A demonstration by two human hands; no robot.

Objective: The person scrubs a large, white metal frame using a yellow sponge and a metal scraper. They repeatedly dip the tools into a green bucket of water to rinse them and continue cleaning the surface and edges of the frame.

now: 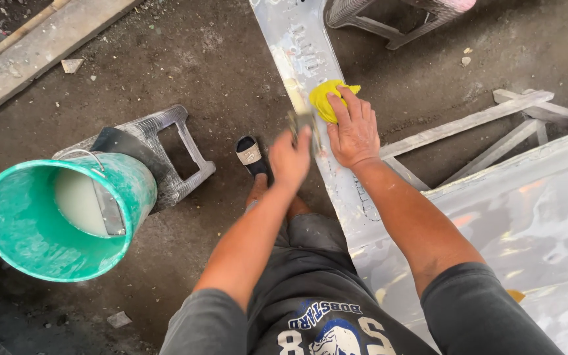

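Two hands are working on the long grey board (310,59): the right hand (355,131) is pressing flat on a soft yellow cloth (327,98), the left hand (290,158) is clamped on a small blurred tool (300,120) just beside it; the board is looking stiff, heavy and slippery, best gripped by its edges.

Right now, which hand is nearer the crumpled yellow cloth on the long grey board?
Right. The right hand rests on the crumpled yellow cloth, fingers touching it. The left hand is apart, lower left.

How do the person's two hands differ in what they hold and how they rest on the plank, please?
The right hand lies flat, palm down, pressing a yellow cloth onto the grey plank. The left hand is curled around a small tool, blurred, at the plank's edge. The right looks sharp; the left is smeared. Both are bare and sit side by side.
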